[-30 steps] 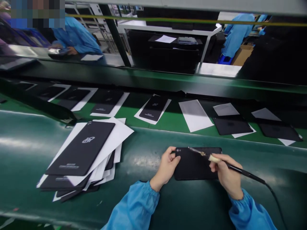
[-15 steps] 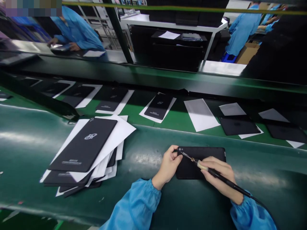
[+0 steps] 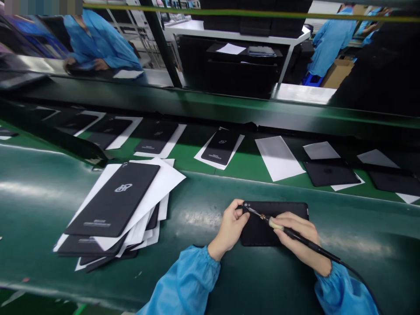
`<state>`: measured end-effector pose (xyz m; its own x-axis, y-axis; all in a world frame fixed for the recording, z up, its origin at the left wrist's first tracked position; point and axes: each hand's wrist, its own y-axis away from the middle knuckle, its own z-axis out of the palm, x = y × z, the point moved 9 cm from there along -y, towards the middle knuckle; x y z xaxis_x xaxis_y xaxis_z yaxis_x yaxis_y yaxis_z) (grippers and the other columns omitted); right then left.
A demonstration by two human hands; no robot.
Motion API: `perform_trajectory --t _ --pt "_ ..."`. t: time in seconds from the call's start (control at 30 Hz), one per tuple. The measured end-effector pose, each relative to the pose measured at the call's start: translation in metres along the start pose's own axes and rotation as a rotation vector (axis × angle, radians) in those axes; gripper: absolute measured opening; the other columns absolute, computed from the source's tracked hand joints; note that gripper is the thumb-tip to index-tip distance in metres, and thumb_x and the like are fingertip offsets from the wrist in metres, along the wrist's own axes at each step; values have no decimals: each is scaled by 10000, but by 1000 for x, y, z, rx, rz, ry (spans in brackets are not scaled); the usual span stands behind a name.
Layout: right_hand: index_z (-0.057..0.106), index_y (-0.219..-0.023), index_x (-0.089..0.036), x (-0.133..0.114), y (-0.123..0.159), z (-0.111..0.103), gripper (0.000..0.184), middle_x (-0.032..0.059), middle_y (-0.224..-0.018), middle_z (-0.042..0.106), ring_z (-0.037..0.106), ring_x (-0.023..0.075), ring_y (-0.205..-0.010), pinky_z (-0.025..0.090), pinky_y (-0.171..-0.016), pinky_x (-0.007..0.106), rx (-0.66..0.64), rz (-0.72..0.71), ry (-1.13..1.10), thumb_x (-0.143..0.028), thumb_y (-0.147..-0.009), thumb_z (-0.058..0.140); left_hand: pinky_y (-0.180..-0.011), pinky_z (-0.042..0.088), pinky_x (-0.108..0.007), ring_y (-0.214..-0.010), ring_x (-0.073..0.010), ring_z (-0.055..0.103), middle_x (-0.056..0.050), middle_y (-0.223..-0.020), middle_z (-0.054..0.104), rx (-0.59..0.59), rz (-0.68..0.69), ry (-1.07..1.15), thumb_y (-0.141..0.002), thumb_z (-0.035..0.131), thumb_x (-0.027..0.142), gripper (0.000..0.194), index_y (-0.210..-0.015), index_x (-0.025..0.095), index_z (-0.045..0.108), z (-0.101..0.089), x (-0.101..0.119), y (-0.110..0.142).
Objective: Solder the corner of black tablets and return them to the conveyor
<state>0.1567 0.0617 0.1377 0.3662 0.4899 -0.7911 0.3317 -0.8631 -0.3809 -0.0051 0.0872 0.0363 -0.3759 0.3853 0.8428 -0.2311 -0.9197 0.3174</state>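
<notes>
A black tablet back cover (image 3: pixel 278 209) lies flat on the dark green bench in front of me. My left hand (image 3: pixel 230 228) pinches its upper left corner, fingers closed on the edge. My right hand (image 3: pixel 302 245) grips a corded soldering iron (image 3: pixel 297 236) like a pen. The iron's metal tip touches the cover's top left corner, right beside my left fingertips. Both of my sleeves are blue.
A stack of black covers and white sheets (image 3: pixel 118 210) lies to the left on the bench. Beyond it, a green conveyor belt (image 3: pixel 243 164) carries several covers on white sheets. People in blue coats work at the far left (image 3: pixel 98 46) and far right (image 3: pixel 328 43).
My right hand swung the iron's tip left, from the cover's top middle to its top left corner, then held there. The belt's items shifted slightly right in the picture.
</notes>
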Motion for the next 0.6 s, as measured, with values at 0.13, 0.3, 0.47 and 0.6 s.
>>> perform_trajectory --t 0.13,0.3,0.47,0.6 --pt "732 -1089 -234 -1 -2 -1 185 76 -965 700 686 217 -868 586 -750 322 2 9 -16 -177 -943 632 -584 503 -223 -609 -140 678 9 -737 721 -5 13 -5 -805 722 287 291 -986 210 507 1 2 0" --pt "729 -1094 -224 -4 -7 -9 185 75 -965 703 682 207 -864 567 -746 306 -2 3 -30 -163 -941 646 -587 505 -218 -606 -135 677 21 -711 704 4 10 -2 -793 736 288 298 -974 205 514 1 1 1" --pt "732 -1104 -230 -3 -16 -10 193 64 -976 704 687 200 -874 561 -764 290 -31 4 -40 -173 -947 637 -583 500 -210 -602 -129 676 25 -717 700 8 0 15 -782 751 296 313 -980 207 525 0 -1 1" --pt "735 -1096 -231 0 -22 -11 185 60 -977 708 691 195 -872 564 -780 289 -59 33 -60 -189 -943 642 -581 500 -209 -593 -123 669 23 -724 702 9 2 20 -785 748 289 308 -985 206 529 0 -1 1"
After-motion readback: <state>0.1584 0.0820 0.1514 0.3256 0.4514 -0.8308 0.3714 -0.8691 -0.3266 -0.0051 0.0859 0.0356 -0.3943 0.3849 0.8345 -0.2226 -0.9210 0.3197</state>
